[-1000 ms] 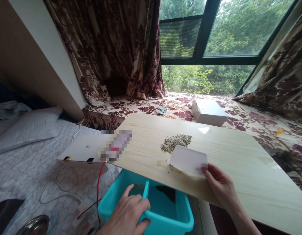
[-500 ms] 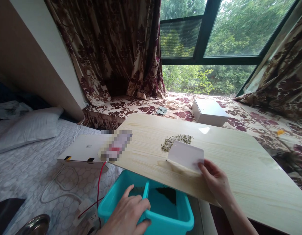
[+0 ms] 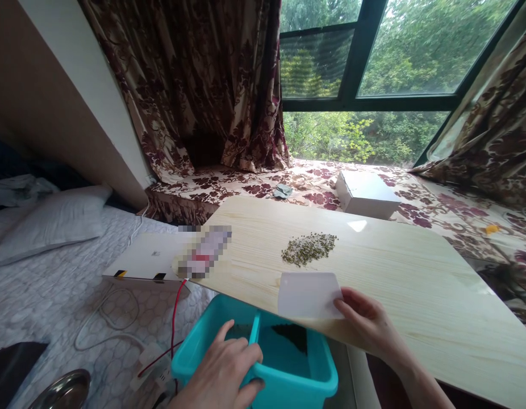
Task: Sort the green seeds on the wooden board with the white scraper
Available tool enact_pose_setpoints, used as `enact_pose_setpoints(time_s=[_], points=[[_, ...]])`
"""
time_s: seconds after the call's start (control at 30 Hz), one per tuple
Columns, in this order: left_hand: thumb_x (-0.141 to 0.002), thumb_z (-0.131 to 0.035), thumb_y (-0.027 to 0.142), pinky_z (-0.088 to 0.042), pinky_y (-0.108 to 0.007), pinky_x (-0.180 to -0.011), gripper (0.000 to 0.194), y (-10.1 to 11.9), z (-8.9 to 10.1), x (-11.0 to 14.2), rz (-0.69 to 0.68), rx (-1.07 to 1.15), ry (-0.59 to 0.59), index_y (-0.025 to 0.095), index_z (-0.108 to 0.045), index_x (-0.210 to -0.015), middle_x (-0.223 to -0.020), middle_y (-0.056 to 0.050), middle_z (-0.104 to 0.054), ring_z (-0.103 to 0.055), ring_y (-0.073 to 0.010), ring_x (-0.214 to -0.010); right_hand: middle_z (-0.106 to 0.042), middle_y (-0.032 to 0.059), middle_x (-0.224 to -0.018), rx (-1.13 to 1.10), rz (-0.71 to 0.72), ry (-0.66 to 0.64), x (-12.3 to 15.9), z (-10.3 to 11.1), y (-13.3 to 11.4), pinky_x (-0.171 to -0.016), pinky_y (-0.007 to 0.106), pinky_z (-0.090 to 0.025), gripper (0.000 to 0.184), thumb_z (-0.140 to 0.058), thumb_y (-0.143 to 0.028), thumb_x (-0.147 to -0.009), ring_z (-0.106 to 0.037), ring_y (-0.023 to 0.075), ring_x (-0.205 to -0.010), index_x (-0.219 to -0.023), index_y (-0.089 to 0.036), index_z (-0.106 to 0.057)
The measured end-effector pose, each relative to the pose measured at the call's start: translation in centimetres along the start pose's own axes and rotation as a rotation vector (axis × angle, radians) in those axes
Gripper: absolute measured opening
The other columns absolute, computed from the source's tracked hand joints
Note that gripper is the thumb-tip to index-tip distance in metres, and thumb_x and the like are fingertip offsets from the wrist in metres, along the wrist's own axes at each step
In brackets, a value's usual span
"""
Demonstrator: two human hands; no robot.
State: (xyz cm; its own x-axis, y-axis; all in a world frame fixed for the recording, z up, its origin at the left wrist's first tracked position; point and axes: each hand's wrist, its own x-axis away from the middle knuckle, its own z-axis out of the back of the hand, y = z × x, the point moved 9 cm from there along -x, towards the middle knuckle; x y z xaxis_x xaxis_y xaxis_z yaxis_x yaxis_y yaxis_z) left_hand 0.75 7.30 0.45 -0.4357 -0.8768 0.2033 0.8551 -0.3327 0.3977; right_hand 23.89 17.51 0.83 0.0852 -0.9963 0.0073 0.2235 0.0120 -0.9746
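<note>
My right hand (image 3: 367, 315) pinches a thin white scraper card (image 3: 309, 295) by its right edge. The card is over the table's near edge, beside the bin. Beyond it, a loose patch of small greenish-brown grains (image 3: 309, 249) lies spread on the tabletop. My left hand (image 3: 229, 363) grips the near rim of a turquoise two-compartment bin (image 3: 297, 378), fingers over the rim by the divider and thumb outside. Dark grains (image 3: 292, 337) lie in the bin's right compartment; my hand partly hides the left one.
A pale wood-grain table (image 3: 399, 295) overhangs the bin's far edge. A blurred-out object (image 3: 205, 253) with a red cable (image 3: 174, 318) sits at its left corner. White boxes stand on the bed (image 3: 143, 258) and window ledge (image 3: 367, 193). A metal bowl (image 3: 62, 392) is lower left.
My right hand has drawn the card back from the grains to the table's near edge, uncovering more of the patch. My left hand stays on the bin.
</note>
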Motion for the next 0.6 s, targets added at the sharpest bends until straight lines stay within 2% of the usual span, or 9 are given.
enact_pose_setpoints(time_s=[0.07, 0.1, 0.17, 0.23, 0.3, 0.33, 0.4, 0.47, 0.6], points=[[-0.077, -0.066, 0.010, -0.026, -0.059, -0.107, 0.022, 0.0, -0.2, 0.0, -0.011, -0.006, 0.016, 0.022, -0.055, -0.091, -0.092, 0.002, -0.065, -0.063, -0.0183, -0.091, -0.076, 0.0070, -0.079, -0.006, -0.021, -0.025, 0.4, 0.3, 0.0, -0.063, 0.030, -0.057, 0.035, -0.071, -0.051, -0.065, -0.069, 0.0233, -0.073, -0.080, -0.019, -0.075], [-0.076, -0.067, 0.011, -0.028, -0.058, -0.107, 0.021, 0.1, -0.4, 0.0, -0.024, -0.018, 0.029, 0.023, -0.055, -0.089, -0.089, 0.003, -0.064, -0.063, -0.0179, -0.089, -0.076, 0.0077, -0.079, -0.019, -0.027, 0.021, 0.5, 1.1, 0.1, -0.061, 0.029, -0.057, 0.036, -0.073, -0.050, -0.063, -0.069, 0.0234, -0.072, -0.079, -0.019, -0.075], [-0.076, -0.067, 0.014, -0.031, -0.056, -0.106, 0.018, 0.6, -1.2, -0.2, -0.086, -0.076, 0.084, 0.023, -0.054, -0.085, -0.083, 0.005, -0.063, -0.064, -0.0173, -0.083, -0.076, 0.0080, -0.077, -0.049, -0.032, 0.212, 0.6, 3.9, 0.4, -0.056, 0.028, -0.055, 0.034, -0.076, -0.047, -0.058, -0.068, 0.0227, -0.068, -0.077, -0.019, -0.074], [-0.078, -0.066, 0.021, -0.036, -0.053, -0.103, 0.013, 1.6, -2.8, -0.6, -0.203, -0.152, 0.143, 0.025, -0.055, -0.085, -0.076, 0.005, -0.060, -0.063, -0.0164, -0.074, -0.076, 0.0070, -0.077, -0.063, -0.037, 0.416, 0.7, 6.7, 1.0, -0.054, 0.026, -0.054, 0.031, -0.076, -0.041, -0.058, -0.067, 0.0211, -0.065, -0.078, -0.019, -0.074], [-0.082, -0.061, 0.020, -0.040, -0.051, -0.100, 0.008, 2.7, -4.4, -1.1, -0.322, -0.223, 0.222, 0.026, -0.056, -0.080, -0.063, 0.008, -0.054, -0.057, -0.0130, -0.056, -0.076, 0.0061, -0.077, -0.074, -0.041, 0.556, 0.8, 8.5, 1.7, -0.055, 0.026, -0.053, 0.029, -0.074, -0.038, -0.059, -0.067, 0.0205, -0.065, -0.081, -0.019, -0.073], [-0.085, -0.059, 0.021, -0.039, -0.049, -0.101, 0.007, 3.1, -5.3, -1.4, -0.368, -0.238, 0.237, 0.027, -0.056, -0.081, -0.062, 0.008, -0.054, -0.055, -0.0123, -0.054, -0.076, 0.0060, -0.078, -0.078, -0.042, 0.593, 0.7, 9.0, 2.0, -0.056, 0.027, -0.054, 0.029, -0.073, -0.037, -0.059, -0.068, 0.0208, -0.067, -0.082, -0.019, -0.073], [-0.087, -0.058, 0.025, -0.038, -0.048, -0.101, 0.006, 3.5, -6.3, -2.0, -0.403, -0.231, 0.268, 0.027, -0.056, -0.081, -0.062, 0.008, -0.054, -0.055, -0.0128, -0.054, -0.076, 0.0063, -0.081, -0.071, -0.034, 0.617, 0.4, 9.3, 2.4, -0.059, 0.028, -0.054, 0.030, -0.071, -0.036, -0.060, -0.069, 0.0222, -0.071, -0.084, -0.018, -0.073], [-0.087, -0.059, 0.028, -0.038, -0.047, -0.101, 0.004, 3.6, -6.7, -2.5, -0.410, -0.227, 0.246, 0.028, -0.057, -0.085, -0.065, 0.007, -0.056, -0.056, -0.0138, -0.057, -0.076, 0.0070, -0.083, -0.048, -0.009, 0.611, 0.0, 8.9, 2.6, -0.062, 0.030, -0.055, 0.032, -0.070, -0.037, -0.061, -0.069, 0.0238, -0.076, -0.086, -0.018, -0.073], [-0.088, -0.057, 0.024, -0.041, -0.048, -0.098, 0.005, 3.4, -6.1, -2.9, -0.392, -0.245, 0.228, 0.028, -0.057, -0.085, -0.064, 0.007, -0.056, -0.056, -0.0145, -0.056, -0.076, 0.0086, -0.092, -0.014, 0.023, 0.582, -0.8, 7.9, 2.6, -0.071, 0.034, -0.056, 0.034, -0.066, -0.039, -0.066, -0.070, 0.0259, -0.085, -0.091, -0.017, -0.072]])
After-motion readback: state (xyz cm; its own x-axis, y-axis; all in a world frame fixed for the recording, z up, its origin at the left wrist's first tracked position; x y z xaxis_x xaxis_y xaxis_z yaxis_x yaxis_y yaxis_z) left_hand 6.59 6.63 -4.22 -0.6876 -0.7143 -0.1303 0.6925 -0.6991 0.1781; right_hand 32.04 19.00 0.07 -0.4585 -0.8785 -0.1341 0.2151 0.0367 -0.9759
